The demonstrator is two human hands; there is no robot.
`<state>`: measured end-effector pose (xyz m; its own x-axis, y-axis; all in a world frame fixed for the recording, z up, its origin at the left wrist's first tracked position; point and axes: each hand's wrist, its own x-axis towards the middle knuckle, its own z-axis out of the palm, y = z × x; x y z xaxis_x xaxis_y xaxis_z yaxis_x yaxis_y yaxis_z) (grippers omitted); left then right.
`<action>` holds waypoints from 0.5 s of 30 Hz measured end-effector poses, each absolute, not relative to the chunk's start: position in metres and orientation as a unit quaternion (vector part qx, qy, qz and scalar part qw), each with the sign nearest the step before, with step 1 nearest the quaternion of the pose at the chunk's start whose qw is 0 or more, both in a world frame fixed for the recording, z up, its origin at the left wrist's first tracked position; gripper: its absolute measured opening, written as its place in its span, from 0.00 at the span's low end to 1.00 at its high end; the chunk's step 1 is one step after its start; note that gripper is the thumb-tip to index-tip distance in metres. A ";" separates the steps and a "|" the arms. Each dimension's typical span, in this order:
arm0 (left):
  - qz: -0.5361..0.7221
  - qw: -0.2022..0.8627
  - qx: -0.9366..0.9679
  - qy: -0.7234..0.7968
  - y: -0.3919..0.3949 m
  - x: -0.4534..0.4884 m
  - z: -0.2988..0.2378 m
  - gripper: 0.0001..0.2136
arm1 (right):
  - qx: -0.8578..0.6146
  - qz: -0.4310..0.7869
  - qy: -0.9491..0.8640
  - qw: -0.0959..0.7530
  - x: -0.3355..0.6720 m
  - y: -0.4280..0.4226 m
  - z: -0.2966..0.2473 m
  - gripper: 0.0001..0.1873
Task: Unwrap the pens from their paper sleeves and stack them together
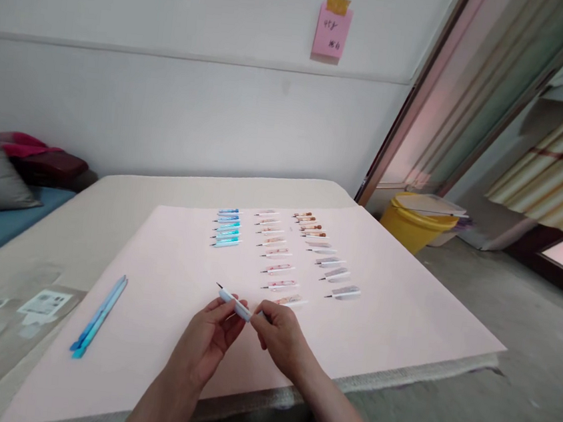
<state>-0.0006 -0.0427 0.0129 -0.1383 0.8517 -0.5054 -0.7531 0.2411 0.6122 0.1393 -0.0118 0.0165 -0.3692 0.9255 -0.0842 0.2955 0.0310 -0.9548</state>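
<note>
In front of me a pale blue-white pen point(235, 305) is held up, its dark tip pointing to the upper left. My left hand point(210, 338) grips the barrel between thumb and fingers. At the pen's rear end my right hand point(278, 335) is closed in a pinch, fingers curled. A pen with an orange pattern point(289, 300) lies just behind my right hand, partly covered by it. Beyond both hands, pens lie in columns: blue and turquoise pens point(227, 227) at left, pink-patterned pens point(278, 268) in the middle, grey ones point(338, 275) and brown-topped ones point(310, 225) at right.
Two blue and turquoise pens point(100, 316) lie together on the pink sheet point(166, 259) at left. Clear plastic packaging point(13, 317) rests on the cream table beside it. A yellow bucket point(411, 221) stands beyond the right edge. A pink note point(332, 32) is taped to the wall.
</note>
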 end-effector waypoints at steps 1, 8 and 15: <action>0.613 0.651 0.055 0.445 -0.043 0.000 0.013 0.06 | -0.467 0.512 -0.652 0.307 0.139 -0.012 0.016 0.12; 0.591 0.630 0.042 0.503 -0.040 -0.001 0.015 0.05 | -0.484 0.612 -0.563 0.274 0.141 -0.008 0.017 0.09; 0.510 0.669 0.058 0.537 -0.045 0.011 0.010 0.08 | -0.512 0.743 -0.269 0.336 0.147 0.006 0.010 0.12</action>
<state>0.0108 -0.0445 0.0100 -0.0969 0.7455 -0.6594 -0.6200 0.4731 0.6259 0.1472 0.0059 0.0099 -0.2498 0.7754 -0.5799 -0.2251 -0.6290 -0.7441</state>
